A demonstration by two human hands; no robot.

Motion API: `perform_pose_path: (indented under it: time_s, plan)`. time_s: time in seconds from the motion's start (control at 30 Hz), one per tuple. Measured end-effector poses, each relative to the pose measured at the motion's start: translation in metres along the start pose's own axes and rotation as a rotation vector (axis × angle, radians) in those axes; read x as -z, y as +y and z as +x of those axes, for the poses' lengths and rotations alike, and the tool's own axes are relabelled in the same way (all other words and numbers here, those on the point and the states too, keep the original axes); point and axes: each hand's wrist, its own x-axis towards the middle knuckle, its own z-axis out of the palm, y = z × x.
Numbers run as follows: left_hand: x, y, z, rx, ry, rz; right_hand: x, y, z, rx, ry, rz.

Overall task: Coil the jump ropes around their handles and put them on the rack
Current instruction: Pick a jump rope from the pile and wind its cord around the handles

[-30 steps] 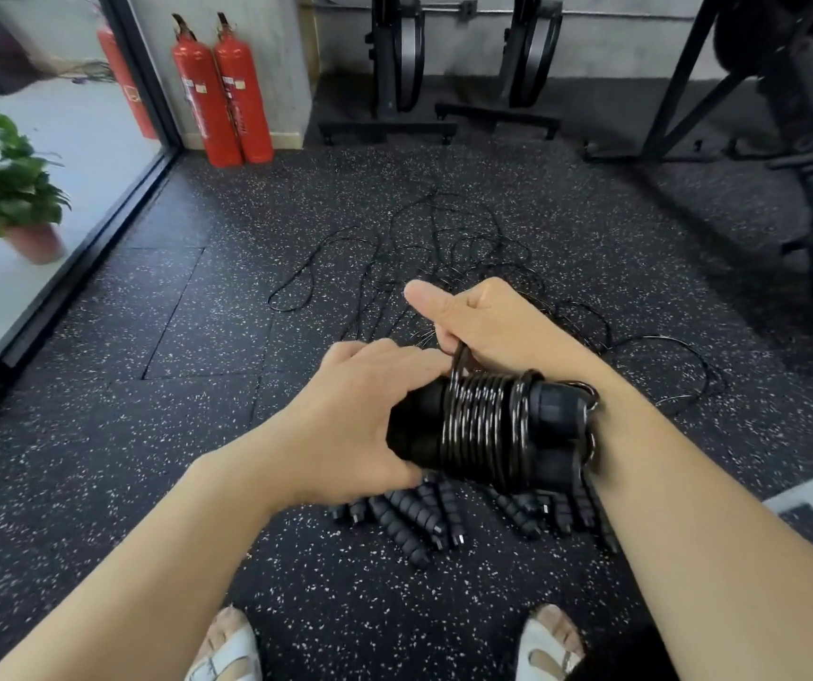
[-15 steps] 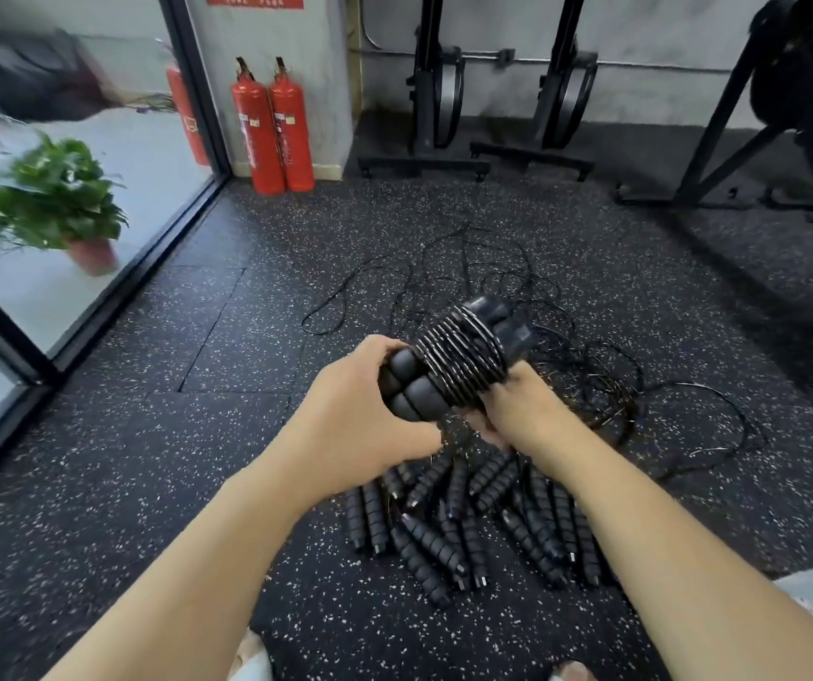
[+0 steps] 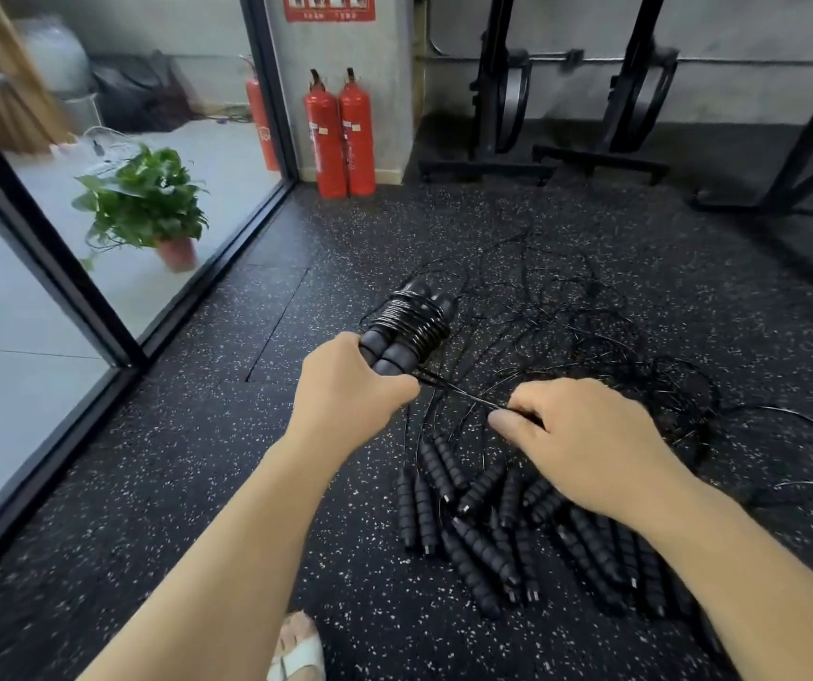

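**A thin cord pulled taut off a wound pair of handles**

The left hand is curled round the near ends of two black foam handles. It holds them side by side, tilted away from the person and lifted above the floor. Glossy coils wrap the middle of the pair. A short run of cord stretches from the bundle to the right hand, which pinches it between the thumb and curled fingers.

The cord looks thin, slick and springy. It will probably slacken and spill off the handles if the tension drops, so it is best pinched close to the bundle and kept tight. The ribbed foam handles look light and easy to grip. The safest hold is on their bare ends, clear of the wraps.

Beneath the hands, a heap of other handles lies on the speckled rubber floor. Their cords spread into a tangle just beyond. Black frames stand by the back wall, well apart from the hands. Whether any of them is the rack cannot be told.
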Motion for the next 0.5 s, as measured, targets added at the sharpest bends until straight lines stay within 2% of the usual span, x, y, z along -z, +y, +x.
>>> perform_pose_path:
  time_s: [0.17, 0.23, 0.3, 0.37, 0.5]
  plan:
    - [-0.002, 0.009, -0.008, -0.118, 0.052, 0.386, 0.007, -0.005, -0.007, 0.222, 0.302, -0.034]
    - [-0.011, 0.013, -0.013, -0.241, 0.044, 0.558, 0.007, -0.002, -0.005, 0.301, 0.399, -0.069]
    - [-0.021, 0.018, -0.019, -0.374, 0.017, 0.683, 0.010, 0.004, -0.001, 0.300, 0.461, -0.079]
    - [-0.028, 0.022, -0.023, -0.507, -0.021, 0.764, 0.016, 0.011, 0.003, 0.261, 0.483, -0.061]
    - [-0.034, 0.025, -0.026, -0.887, -0.056, 0.765, 0.031, 0.027, 0.007, 0.152, 0.331, 0.029]
